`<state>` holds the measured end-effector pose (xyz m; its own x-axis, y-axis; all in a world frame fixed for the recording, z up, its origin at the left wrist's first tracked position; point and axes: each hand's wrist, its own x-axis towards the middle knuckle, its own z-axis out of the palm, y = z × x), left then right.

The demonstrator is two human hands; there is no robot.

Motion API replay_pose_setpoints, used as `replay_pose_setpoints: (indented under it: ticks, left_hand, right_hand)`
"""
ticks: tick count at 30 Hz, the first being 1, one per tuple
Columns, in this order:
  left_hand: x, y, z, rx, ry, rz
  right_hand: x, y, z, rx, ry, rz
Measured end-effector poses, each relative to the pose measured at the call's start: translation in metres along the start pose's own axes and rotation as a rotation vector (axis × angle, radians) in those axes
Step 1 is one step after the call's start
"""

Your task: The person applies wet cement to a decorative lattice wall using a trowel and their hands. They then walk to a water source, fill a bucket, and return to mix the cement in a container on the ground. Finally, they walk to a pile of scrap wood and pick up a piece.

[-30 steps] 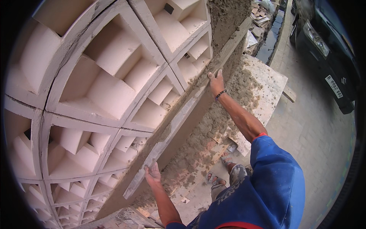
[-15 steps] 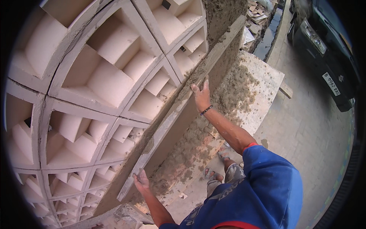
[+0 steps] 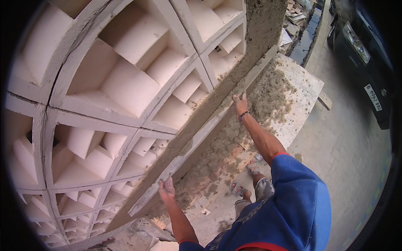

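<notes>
A long, narrow straightedge plank (image 3: 188, 148) lies diagonally across my view, along a grey mortar-plastered strip (image 3: 264, 29) beside the pale decorative block wall (image 3: 125, 104). My left hand (image 3: 166, 189) grips the plank toward its lower end, fingers curled on its edge. My right hand (image 3: 240, 104), with a dark bracelet at the wrist, grips it higher up. Below the plank, a pale board (image 3: 299, 100) is spattered with wet mortar (image 3: 268, 96).
My sandaled feet (image 3: 245, 188) stand below beside mortar-splattered boards. At the right, a dark car (image 3: 360, 62) is parked on a paved surface (image 3: 343, 159). A water-filled drain (image 3: 305, 35) and broken pieces (image 3: 295, 16) lie at the top right, and a timber (image 3: 324, 100) sticks out under the board.
The plank and both hands have shifted, its upper part now lower relative to the plastered strip, which shows more beside the blocks. The view has also shifted slightly.
</notes>
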<state>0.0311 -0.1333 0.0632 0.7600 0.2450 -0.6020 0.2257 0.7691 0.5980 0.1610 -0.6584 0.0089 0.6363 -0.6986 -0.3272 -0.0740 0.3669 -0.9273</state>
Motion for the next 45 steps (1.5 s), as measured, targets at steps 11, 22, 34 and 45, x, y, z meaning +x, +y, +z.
replay_pose_setpoints:
  ticks: [11, 22, 34, 45]
  left_hand:
    - [-0.025, 0.020, 0.014, -0.064, 0.047, 0.042]
    - [-0.036, 0.047, 0.013, -0.026, -0.061, 0.050]
    - [-0.055, 0.078, -0.017, -0.074, -0.069, 0.080]
    - [-0.044, -0.032, 0.074, -0.001, -0.026, 0.035]
  right_hand:
    - [-0.035, -0.065, 0.025, -0.059, -0.016, -0.077]
    - [-0.076, -0.121, 0.043, -0.151, -0.004, -0.242]
    - [-0.132, -0.121, 0.038, 0.091, -0.135, -0.186]
    - [0.033, -0.084, -0.038, 0.059, 0.031, -0.122]
